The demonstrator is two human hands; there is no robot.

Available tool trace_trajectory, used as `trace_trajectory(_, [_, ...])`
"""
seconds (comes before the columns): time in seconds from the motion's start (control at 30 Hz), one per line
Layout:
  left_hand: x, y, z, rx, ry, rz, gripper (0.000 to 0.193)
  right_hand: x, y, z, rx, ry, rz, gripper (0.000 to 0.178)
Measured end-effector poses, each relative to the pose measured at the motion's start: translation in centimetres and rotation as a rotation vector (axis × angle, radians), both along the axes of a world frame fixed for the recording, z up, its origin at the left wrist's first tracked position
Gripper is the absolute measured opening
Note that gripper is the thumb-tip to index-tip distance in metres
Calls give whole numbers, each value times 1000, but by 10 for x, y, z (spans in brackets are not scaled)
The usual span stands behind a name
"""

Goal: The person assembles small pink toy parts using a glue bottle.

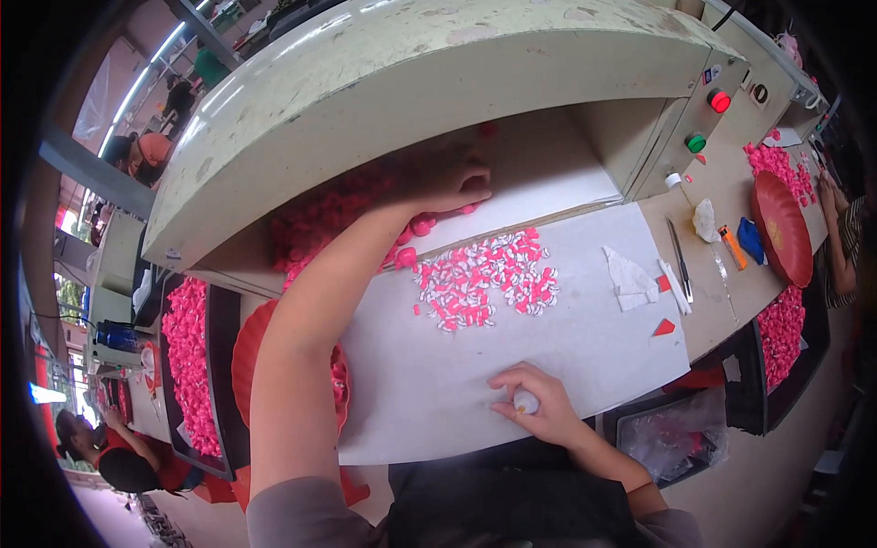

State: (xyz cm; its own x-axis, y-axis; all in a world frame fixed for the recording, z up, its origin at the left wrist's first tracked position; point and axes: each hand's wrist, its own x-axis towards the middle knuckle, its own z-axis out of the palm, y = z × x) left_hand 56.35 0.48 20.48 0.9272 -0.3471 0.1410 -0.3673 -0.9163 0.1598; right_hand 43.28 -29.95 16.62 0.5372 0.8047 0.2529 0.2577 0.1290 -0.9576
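My left hand (464, 185) reaches into the wide opening of a pale metal cabinet (420, 82). Its fingers are curled together above a white surface beside a heap of pink pieces (333, 215); whatever they might hold cannot be made out. Low over the white paper sheet (429, 393), my right hand (545, 411) wraps round a small whitish bottle (525, 401) with a narrow tip. Between the hands, many small pink-and-white pieces (489, 281) lie spread on the sheet. Under my left forearm, a red scalloped bowl (247, 352) is partly hidden.
Tweezers (680, 260), an orange lighter (733, 247) and a torn white scrap (628, 279) lie at right. Beyond stands a red oval dish (783, 228). Dark trays of pink pieces (190, 365) flank the table. The cabinet carries red and green buttons (719, 100). Other people sit nearby.
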Motion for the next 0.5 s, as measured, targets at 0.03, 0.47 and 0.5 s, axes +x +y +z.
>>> trace_trajectory(0.03, [-5,-3,2,26,12,-32,19,0,-1,-1,-10,-4,-9,29])
trace_trajectory(0.47, [55,-24,-5,-557,-200,781,25,-2,-2,-3,-22,-45,-12,31])
trace_trajectory(0.5, [53,-29,6,-561,-191,783,25,-3,-4,-4,-20,-2,-9,35])
